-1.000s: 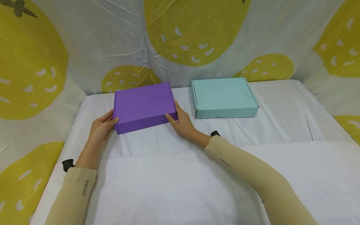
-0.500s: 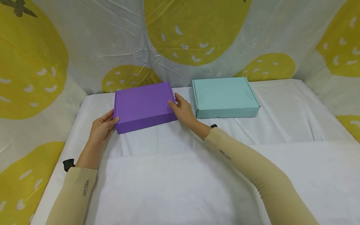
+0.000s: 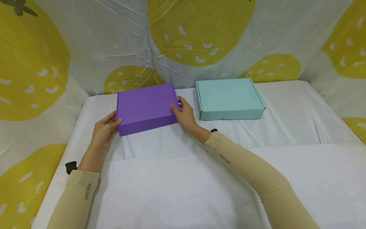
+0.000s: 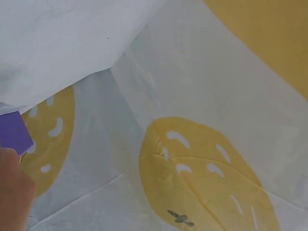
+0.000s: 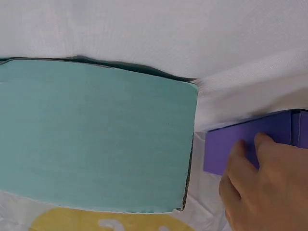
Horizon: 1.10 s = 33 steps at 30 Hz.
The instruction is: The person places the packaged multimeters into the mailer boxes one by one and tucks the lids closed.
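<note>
A closed purple cardboard box (image 3: 145, 105) lies slightly turned on the white cloth. My left hand (image 3: 104, 128) grips its front left corner, thumb at the front edge and fingers along the left side. At the right end, my right hand (image 3: 186, 114) holds the box with the thumb over the lid's edge and the fingers on the side wall. In the right wrist view, fingertips of the right hand (image 5: 269, 187) rest against the purple side. The left wrist view catches only part of the left hand (image 4: 14, 192) and a box corner (image 4: 14, 132).
A closed light teal box (image 3: 230, 95) lies to the right of the purple one, a narrow gap away. Behind both hangs a white curtain (image 3: 114, 41) with large yellow fruit prints. White cloth (image 3: 177, 187) covers the surface in front.
My right hand has shifted from the front right corner back along the purple box's right side, its thumb now over the lid's edge. The left hand and both boxes stay put.
</note>
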Tool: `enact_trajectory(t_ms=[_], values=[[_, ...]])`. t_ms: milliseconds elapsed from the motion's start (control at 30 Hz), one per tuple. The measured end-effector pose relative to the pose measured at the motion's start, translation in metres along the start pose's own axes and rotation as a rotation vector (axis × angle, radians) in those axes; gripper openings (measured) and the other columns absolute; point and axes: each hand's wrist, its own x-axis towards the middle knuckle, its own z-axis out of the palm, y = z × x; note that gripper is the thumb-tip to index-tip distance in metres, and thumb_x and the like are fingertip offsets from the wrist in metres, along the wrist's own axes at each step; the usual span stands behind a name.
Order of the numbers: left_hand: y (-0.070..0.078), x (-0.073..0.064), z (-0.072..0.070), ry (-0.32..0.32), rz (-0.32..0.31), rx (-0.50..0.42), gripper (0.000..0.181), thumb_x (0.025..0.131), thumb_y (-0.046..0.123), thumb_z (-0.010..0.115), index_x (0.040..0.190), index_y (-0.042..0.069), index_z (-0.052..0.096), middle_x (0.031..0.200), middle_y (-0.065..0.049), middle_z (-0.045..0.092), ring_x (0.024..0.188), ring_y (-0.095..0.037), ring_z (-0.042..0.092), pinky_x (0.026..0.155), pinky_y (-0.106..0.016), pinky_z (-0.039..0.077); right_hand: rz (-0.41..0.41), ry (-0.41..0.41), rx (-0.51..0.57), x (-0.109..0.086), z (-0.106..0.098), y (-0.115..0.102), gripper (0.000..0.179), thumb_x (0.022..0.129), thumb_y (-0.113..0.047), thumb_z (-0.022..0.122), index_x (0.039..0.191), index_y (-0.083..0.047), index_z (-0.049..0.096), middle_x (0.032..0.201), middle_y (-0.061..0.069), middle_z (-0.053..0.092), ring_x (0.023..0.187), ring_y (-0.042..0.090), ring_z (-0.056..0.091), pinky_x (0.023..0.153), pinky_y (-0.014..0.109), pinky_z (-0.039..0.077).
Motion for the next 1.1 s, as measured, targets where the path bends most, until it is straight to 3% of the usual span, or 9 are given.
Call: enact_trajectory(t_ms=[167, 400, 533, 733, 900, 1100], values=[[-0.001, 0.002, 0.001, -0.009, 0.007, -0.009, 0.074, 0.08, 0.0, 0.066, 0.141, 0.003, 0.026, 0.146, -0.017, 0.023, 0.086, 0.005, 0.061, 0.077, -0.012, 0.048, 0.012, 0.007, -0.01, 0.0, 0.001, 0.002, 0.051, 0.092, -0.019, 0.05, 0.138, -0.003, 0.034, 0.134, 0.015, 0.046, 0.121, 0.026, 0.047, 0.1, 0.034, 0.039], [0.002, 0.0, 0.0, -0.037, -0.016, 0.054, 0.074, 0.081, 0.003, 0.066, 0.142, 0.005, 0.025, 0.147, -0.014, 0.021, 0.09, 0.006, 0.059, 0.078, -0.011, 0.047, 0.006, 0.014, -0.005, 0.003, 0.003, 0.011, 0.051, 0.091, -0.021, 0.052, 0.137, -0.004, 0.038, 0.133, 0.012, 0.048, 0.121, 0.023, 0.048, 0.1, 0.031, 0.04], [0.004, 0.0, -0.001, -0.041, -0.029, 0.09, 0.074, 0.082, 0.005, 0.066, 0.143, 0.007, 0.024, 0.148, -0.013, 0.021, 0.108, 0.001, 0.054, 0.078, -0.01, 0.047, 0.015, 0.023, 0.075, 0.005, 0.001, 0.014, 0.05, 0.089, -0.02, 0.057, 0.134, -0.005, 0.043, 0.13, 0.013, 0.051, 0.118, 0.024, 0.051, 0.097, 0.03, 0.043], [0.005, -0.001, -0.001, -0.032, -0.01, 0.186, 0.071, 0.085, 0.009, 0.062, 0.144, 0.009, 0.023, 0.149, -0.014, 0.02, 0.132, -0.015, 0.033, 0.084, -0.01, 0.044, 0.015, 0.026, 0.121, 0.008, 0.001, 0.015, 0.05, 0.086, -0.019, 0.061, 0.132, -0.006, 0.047, 0.128, 0.014, 0.054, 0.115, 0.024, 0.054, 0.093, 0.03, 0.045], [0.003, -0.002, 0.0, 0.041, 0.072, 0.452, 0.065, 0.088, 0.018, 0.06, 0.143, 0.012, 0.026, 0.148, -0.012, 0.023, 0.134, -0.021, 0.028, 0.1, -0.018, 0.035, 0.016, 0.039, 0.126, 0.008, 0.002, 0.014, 0.049, 0.086, -0.018, 0.062, 0.131, -0.005, 0.047, 0.127, 0.014, 0.054, 0.114, 0.025, 0.055, 0.092, 0.031, 0.046], [0.004, -0.007, -0.003, 0.068, 0.298, 0.889, 0.056, 0.088, 0.03, 0.059, 0.136, 0.009, 0.04, 0.139, -0.014, 0.039, 0.128, -0.028, 0.037, 0.103, -0.036, 0.035, 0.013, 0.034, 0.123, 0.007, 0.004, 0.013, 0.049, 0.087, -0.018, 0.061, 0.132, -0.004, 0.046, 0.128, 0.015, 0.054, 0.115, 0.025, 0.054, 0.093, 0.03, 0.045]])
